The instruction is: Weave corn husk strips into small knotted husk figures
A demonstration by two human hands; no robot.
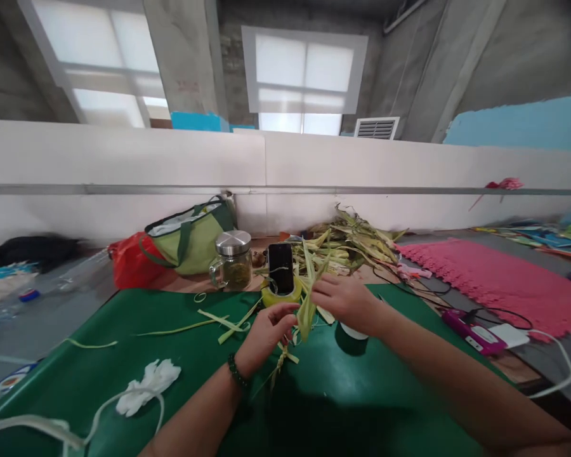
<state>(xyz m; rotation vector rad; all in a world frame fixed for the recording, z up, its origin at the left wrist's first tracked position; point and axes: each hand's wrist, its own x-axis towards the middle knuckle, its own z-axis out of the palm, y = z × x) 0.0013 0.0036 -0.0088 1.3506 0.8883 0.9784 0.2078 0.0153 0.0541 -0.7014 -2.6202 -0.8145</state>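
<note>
My left hand [266, 330] and my right hand [345, 299] meet above the green mat [124, 374], both pinched on a bundle of pale green leaf strips [307, 304] that stands up between them. The strips' loose ends [280, 362] hang below my left hand. A dark bead bracelet [238, 373] circles my left wrist. Just behind the strips, a black phone [281, 268] stands upright in a yellow tape roll [280, 296].
A heap of leaf strips [352, 244] lies at the back. Nearby are a glass jar [231, 261] with a metal lid, a green bag [190, 238], a red bag [128, 260], crumpled tissue [150, 384], a pink mat [495, 279], a purple device [471, 330] with cables.
</note>
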